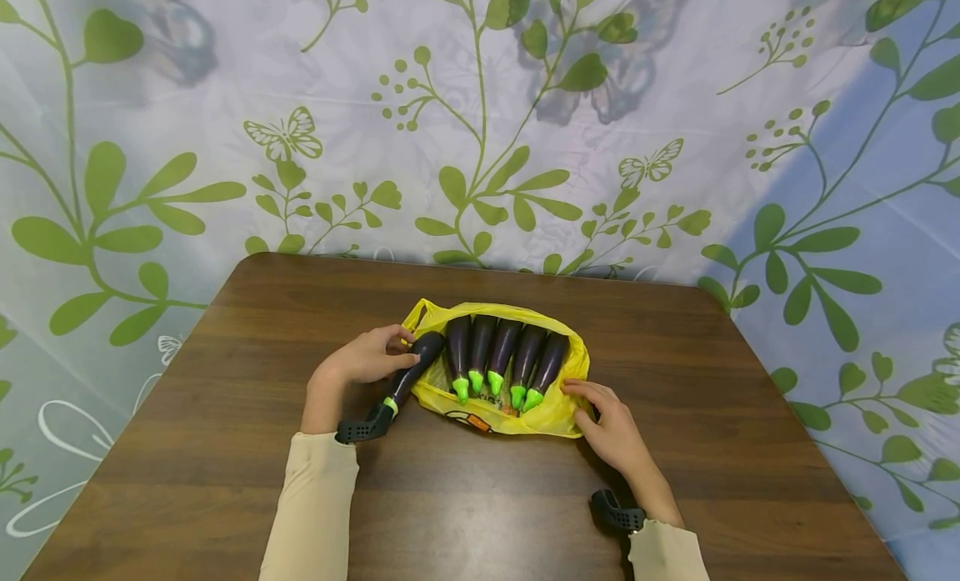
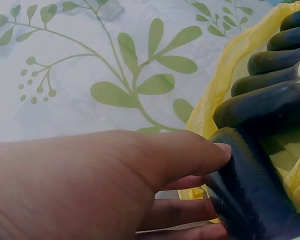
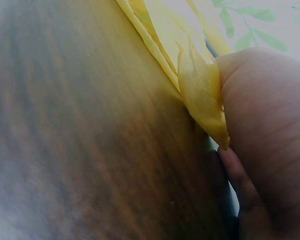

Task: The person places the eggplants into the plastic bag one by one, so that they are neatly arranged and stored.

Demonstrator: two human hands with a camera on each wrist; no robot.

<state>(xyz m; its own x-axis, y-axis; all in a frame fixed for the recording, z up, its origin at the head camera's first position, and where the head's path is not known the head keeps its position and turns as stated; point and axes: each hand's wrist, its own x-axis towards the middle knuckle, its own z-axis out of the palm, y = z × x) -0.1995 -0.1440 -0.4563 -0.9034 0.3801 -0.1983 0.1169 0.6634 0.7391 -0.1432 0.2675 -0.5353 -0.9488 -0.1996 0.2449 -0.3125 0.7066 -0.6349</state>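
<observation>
A yellow plastic bag (image 1: 558, 416) lies on the table with its mouth spread wide. Inside it, several dark purple eggplants (image 1: 504, 348) with bright green caps lie side by side. Another eggplant (image 1: 408, 379) slants at the bag's left edge, its green end towards the person. My left hand (image 1: 370, 358) grips this one near its rounded end, and the left wrist view shows the thumb over the eggplant (image 2: 250, 185) with fingers on its other side. At the bag's right edge, my right hand (image 1: 611, 418) holds the yellow plastic (image 3: 200, 90) between thumb and fingers; some fingertips are hidden.
The brown wooden table (image 1: 480, 514) has a rounded far left corner and stands against a cloth (image 1: 337, 89) printed with leaves and butterflies. Black camera mounts (image 1: 617, 512) sit at both wrists, below cream sleeves (image 1: 311, 506).
</observation>
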